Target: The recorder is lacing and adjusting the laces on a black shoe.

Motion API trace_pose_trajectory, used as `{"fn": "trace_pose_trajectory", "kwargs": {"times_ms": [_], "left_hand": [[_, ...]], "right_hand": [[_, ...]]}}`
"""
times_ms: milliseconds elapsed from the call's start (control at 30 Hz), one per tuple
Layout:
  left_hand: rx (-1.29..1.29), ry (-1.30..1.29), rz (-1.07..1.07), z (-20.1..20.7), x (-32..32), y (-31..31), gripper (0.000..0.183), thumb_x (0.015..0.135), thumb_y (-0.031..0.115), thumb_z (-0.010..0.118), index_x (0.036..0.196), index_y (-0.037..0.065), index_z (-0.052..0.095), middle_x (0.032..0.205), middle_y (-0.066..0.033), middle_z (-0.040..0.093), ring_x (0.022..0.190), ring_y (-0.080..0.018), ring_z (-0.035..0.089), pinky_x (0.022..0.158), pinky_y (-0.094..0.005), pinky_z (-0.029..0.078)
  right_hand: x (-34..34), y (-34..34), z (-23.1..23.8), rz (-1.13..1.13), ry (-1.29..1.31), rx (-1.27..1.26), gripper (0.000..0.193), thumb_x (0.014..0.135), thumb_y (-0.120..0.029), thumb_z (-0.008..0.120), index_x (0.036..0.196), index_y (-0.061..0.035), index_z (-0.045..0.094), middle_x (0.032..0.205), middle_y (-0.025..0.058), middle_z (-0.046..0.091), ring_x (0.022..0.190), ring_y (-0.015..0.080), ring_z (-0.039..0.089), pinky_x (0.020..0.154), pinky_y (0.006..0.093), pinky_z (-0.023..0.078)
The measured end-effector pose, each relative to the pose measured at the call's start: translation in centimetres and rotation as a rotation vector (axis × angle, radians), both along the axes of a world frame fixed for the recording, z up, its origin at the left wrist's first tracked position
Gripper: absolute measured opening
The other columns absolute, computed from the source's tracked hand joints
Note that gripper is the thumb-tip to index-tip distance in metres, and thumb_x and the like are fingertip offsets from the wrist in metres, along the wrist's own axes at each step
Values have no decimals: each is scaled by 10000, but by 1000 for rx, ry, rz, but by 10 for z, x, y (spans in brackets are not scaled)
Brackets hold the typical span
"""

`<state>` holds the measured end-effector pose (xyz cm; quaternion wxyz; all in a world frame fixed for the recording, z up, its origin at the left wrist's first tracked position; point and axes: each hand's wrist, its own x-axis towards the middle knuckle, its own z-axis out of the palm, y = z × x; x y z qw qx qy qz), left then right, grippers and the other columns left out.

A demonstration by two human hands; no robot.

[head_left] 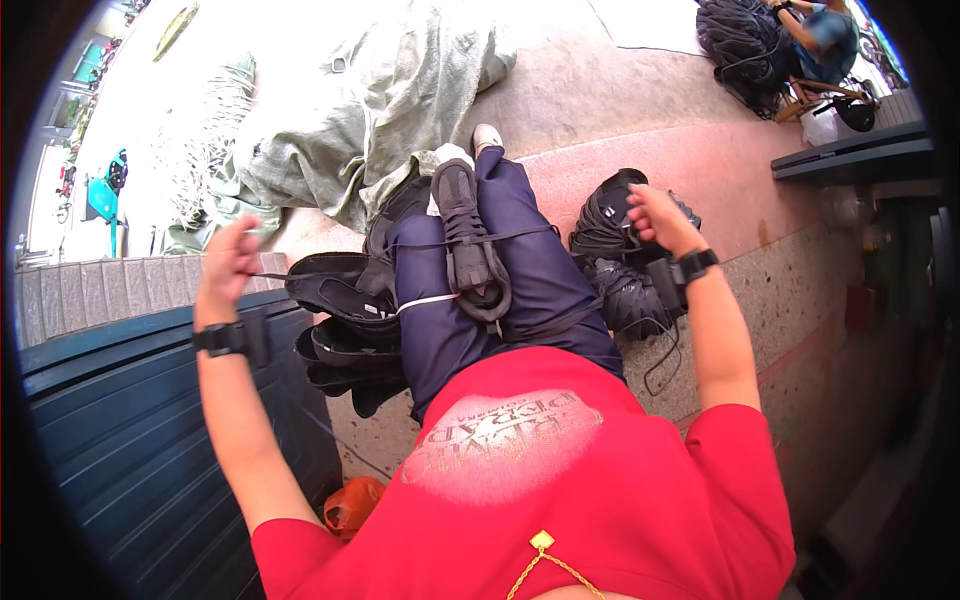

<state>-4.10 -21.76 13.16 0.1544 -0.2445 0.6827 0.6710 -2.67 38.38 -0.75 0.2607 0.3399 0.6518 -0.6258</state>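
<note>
A black lace-up shoe upper (463, 215) lies along my lap, its toe pointing away from me and its round heel opening toward me. A black lace (520, 234) stretches across my thighs on both sides of it. My left hand (232, 262) is raised at the left, slightly blurred, its fingers closed; a dark strip runs from beside it toward black shoe uppers (345, 290). At the right, my right hand (660, 215) is up with curled fingers, above a bundle of black shoe uppers (608, 225). What either hand holds is too small to make out.
Grey-green cloth sacking (350, 120) lies beyond my knees, with pale cords (225, 105) beside it. Blue panelled boards (150, 400) stand at my left, near an orange bag (352, 503). Far right, another person (828, 45) sits by a black pile (742, 50).
</note>
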Motion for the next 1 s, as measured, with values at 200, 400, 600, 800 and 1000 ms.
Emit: {"fn": "trace_pose_trajectory", "kwargs": {"times_ms": [200,400,600,800,1000], "left_hand": [[129,383,446,48,30,-111,174,843,226,563,875,55,548,539,64,349,412,-27,286,368,-200,219],[-253,273,288,-31,42,14,126,821,206,579,808,83,554,602,32,489,468,-46,430,429,-173,334],[-338,170,-452,-100,74,178,156,833,140,543,876,1,599,834,-63,626,773,-108,575,644,-235,440],[-987,736,-503,-122,72,200,51,746,76,573,763,37,602,762,-110,574,787,-302,510,727,-353,409],[-1045,649,-542,-130,68,205,78,758,143,575,761,73,607,755,-92,552,789,-294,484,679,-397,412]], "right_hand": [[15,44,20,-141,318,45,173,828,-199,547,704,-80,525,626,-14,471,502,74,420,424,210,347],[31,-98,18,423,458,-99,214,828,-182,553,899,9,618,697,4,569,603,70,504,560,219,432],[36,-181,0,643,566,274,246,811,-180,494,804,48,585,688,185,595,682,299,598,626,377,454],[34,-191,0,698,601,580,290,849,-215,407,793,31,552,799,239,588,797,388,565,701,452,439],[37,-192,3,671,639,613,270,850,-208,412,804,22,547,808,231,583,793,387,562,701,451,438]]}}
